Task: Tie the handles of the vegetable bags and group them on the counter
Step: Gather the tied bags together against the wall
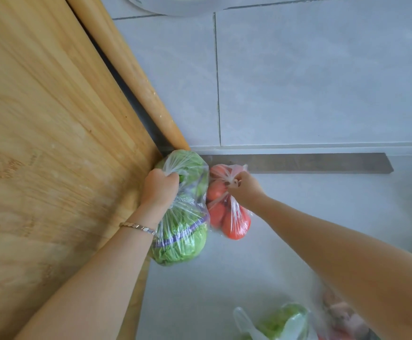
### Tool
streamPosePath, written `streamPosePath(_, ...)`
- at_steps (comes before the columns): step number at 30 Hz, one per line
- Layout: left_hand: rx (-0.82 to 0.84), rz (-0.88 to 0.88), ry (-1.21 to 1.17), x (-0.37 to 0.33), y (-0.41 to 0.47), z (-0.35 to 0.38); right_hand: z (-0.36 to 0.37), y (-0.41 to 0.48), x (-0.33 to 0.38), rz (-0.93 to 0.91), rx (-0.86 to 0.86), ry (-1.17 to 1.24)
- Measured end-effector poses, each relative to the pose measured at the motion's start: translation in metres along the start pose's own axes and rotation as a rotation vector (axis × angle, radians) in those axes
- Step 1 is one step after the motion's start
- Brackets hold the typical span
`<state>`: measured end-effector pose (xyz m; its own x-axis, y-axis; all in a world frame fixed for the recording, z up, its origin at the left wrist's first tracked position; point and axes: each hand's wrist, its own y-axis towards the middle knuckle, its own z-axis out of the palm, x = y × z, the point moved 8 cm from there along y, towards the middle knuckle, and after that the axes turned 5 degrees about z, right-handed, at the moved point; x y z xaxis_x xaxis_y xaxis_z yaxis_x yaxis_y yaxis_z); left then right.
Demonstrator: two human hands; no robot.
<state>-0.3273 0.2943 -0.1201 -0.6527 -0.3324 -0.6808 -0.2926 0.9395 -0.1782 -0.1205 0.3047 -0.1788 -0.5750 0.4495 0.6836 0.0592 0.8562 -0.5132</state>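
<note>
the left hand (159, 186) is clenched around the gathered top of the lettuce bag (180, 217), a clear plastic bag packed with leafy green heads and crossed by a purple band. the bag lies on the grey worktop (298, 217) with its long axis running away from the person, its top tucked near the corner where the big wooden board (52, 131) meets the back wall. the right hand (244, 186) pinches the knotted handles of the tomato bag (227, 214), a smaller clear bag holding several red tomatoes, its grip closed on the twisted plastic at the top of that bag.

the two bags sit side by side and touching, lettuce on the left, tomatoes on the right, each directly under its own hand. so these two look already grouped at the back of the worktop, and both tops appear gathered, though whether the lettuce bag's knot is finished is hidden inside the fist.

the relation that matters next: more bags lie near the bottom edge of the view, well apart from this pair and close to the person's body. one holds green leaves with loose white handles (273, 325), another beside it is blurred, with pinkish contents (342, 317). they lie to the right and toward the person, under the right forearm, so the right hand is the nearer one to fetch them. the loose handles suggest that bag is not yet tied.
</note>
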Motion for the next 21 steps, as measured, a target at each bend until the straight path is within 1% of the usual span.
streamPosePath(2, -0.004, 0.01, 0.04, 0.001, -0.003, 0.001, -0.007, -0.016, -0.001, -0.033, 0.024, -0.019)
streamPosePath(5, -0.014, -0.036, 0.116, 0.005, -0.008, 0.003, -0.023, -0.047, -0.007, -0.12, 0.04, -0.161)
streamPosePath(6, -0.032, -0.043, 0.173, 0.004, -0.012, 0.003, -0.029, -0.059, -0.012, -0.145, 0.06, -0.213)
streamPosePath(7, -0.086, -0.016, 0.256, 0.0, -0.019, 0.0, -0.034, -0.071, -0.019, -0.168, 0.086, -0.257)
streamPosePath(8, -0.154, 0.046, 0.327, -0.009, -0.028, -0.002, -0.039, -0.081, -0.028, -0.184, 0.115, -0.293)
streamPosePath(9, -0.216, 0.143, 0.368, -0.026, -0.046, -0.001, -0.048, -0.093, -0.041, -0.19, 0.142, -0.331)
streamPosePath(10, -0.25, 0.253, 0.393, -0.041, -0.063, 0.005, -0.056, -0.102, -0.054, -0.189, 0.164, -0.378)
streamPosePath(11, -0.238, 0.357, 0.416, -0.058, -0.084, 0.015, -0.065, -0.111, -0.066, -0.188, 0.181, -0.427)
streamPosePath(12, -0.16, 0.443, 0.419, -0.072, -0.112, 0.036, -0.078, -0.123, -0.084, -0.181, 0.191, -0.491)
streamPosePath(13, -0.003, 0.505, 0.412, -0.082, -0.137, 0.06, -0.089, -0.132, -0.098, -0.176, 0.194, -0.556)
streamPosePath(14, 0.222, 0.504, 0.423, -0.086, -0.166, 0.088, -0.101, -0.143, -0.113, -0.169, 0.19, -0.637)
streamPosePath(16, 0.718, 0.354, 0.528, -0.073, -0.231, 0.137, -0.12, -0.163, -0.142, -0.165, 0.18, -0.838)
streamPosePath(17, 0.903, 0.293, 0.627, -0.06, -0.263, 0.155, -0.126, -0.175, -0.159, -0.163, 0.197, -0.935)
streamPosePath(18, 1.015, 0.276, 0.736, -0.048, -0.288, 0.167, -0.129, -0.186, -0.172, -0.167, 0.22, -0.991)
streamPosePath(19, 1.05, 0.28, 0.845, -0.037, -0.308, 0.176, -0.13, -0.197, -0.184, -0.18, 0.25, -1.012)
streamPosePath(20, 1.011, 0.29, 0.942, -0.028, -0.318, 0.182, -0.129, -0.206, -0.194, -0.214, 0.275, -0.996)
streamPosePath(21, 0.915, 0.314, 1.015, -0.024, -0.316, 0.182, -0.124, -0.213, -0.196, -0.272, 0.282, -0.962)
